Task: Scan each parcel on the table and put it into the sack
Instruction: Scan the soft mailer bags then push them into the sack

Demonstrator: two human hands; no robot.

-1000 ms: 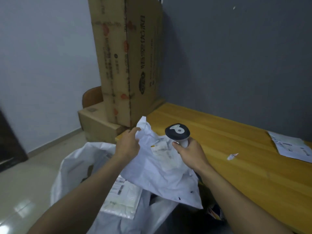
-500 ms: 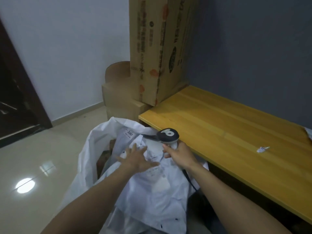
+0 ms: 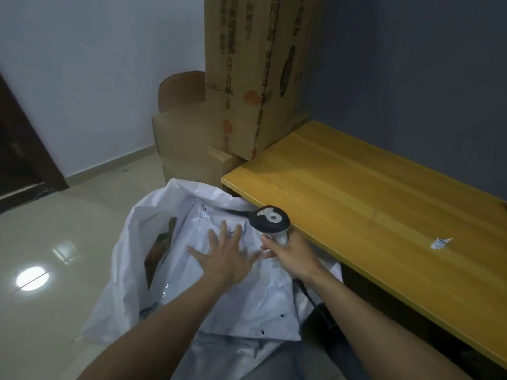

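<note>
A big white sack (image 3: 123, 259) stands open on the floor beside the left end of the wooden table (image 3: 356, 204). White plastic parcels (image 3: 255, 300) lie piled in its mouth. My left hand (image 3: 222, 256) presses flat on the top parcel, fingers spread. My right hand (image 3: 290, 253) grips the handle of a black and white barcode scanner (image 3: 270, 219), held just above the parcels at the table's edge. The scanner's dark cable (image 3: 304, 292) hangs down under my right wrist.
Tall cardboard boxes (image 3: 255, 78) stand against the wall at the table's far left end, with lower boxes (image 3: 186, 144) beside them. A small scrap of label (image 3: 439, 242) lies on the tabletop. Glossy tiled floor (image 3: 55, 242) spreads to the left, with a dark door frame (image 3: 24, 138).
My left hand has let go of the lifted parcel and now presses it flat into the sack. My view has swung left and down, off the papers on the table's right end.
</note>
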